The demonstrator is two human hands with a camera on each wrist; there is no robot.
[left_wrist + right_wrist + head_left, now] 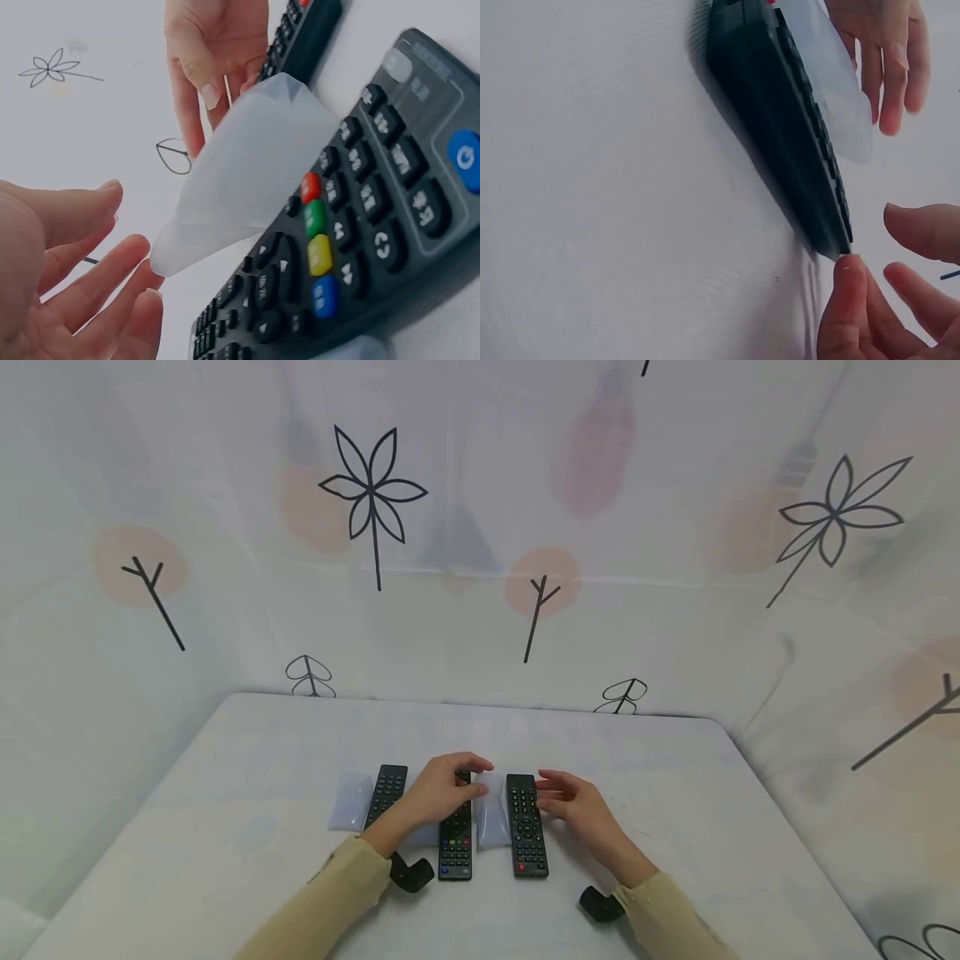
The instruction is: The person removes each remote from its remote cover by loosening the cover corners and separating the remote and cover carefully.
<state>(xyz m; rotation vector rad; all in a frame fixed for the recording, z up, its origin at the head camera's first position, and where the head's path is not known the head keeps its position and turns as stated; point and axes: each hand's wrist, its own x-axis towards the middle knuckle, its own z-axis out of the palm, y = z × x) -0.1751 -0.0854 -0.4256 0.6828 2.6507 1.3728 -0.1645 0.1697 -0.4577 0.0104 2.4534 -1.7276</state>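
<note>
Three black button remotes lie side by side on the table, with translucent plastic pouches between and beside them. My left hand [437, 793] hovers over the top of the middle remote [455, 852], fingers loosely bent and thumb apart. In the left wrist view its fingertips come right at the end of a whitish pouch [240, 165], without gripping it. That pouch lies between the middle and right remotes. My right hand [581, 814] is beside the upper part of the right remote [527, 831]. In the right wrist view a fingertip [847, 274] meets that remote's far end, thumb well away.
The left remote [386, 787] is partly covered by my left forearm, with a pouch [350, 802] at its left and another [423, 835] at its right. Dark wrist straps [411, 874] show at both wrists. A patterned cloth [465, 635] hangs behind the white table [262, 893].
</note>
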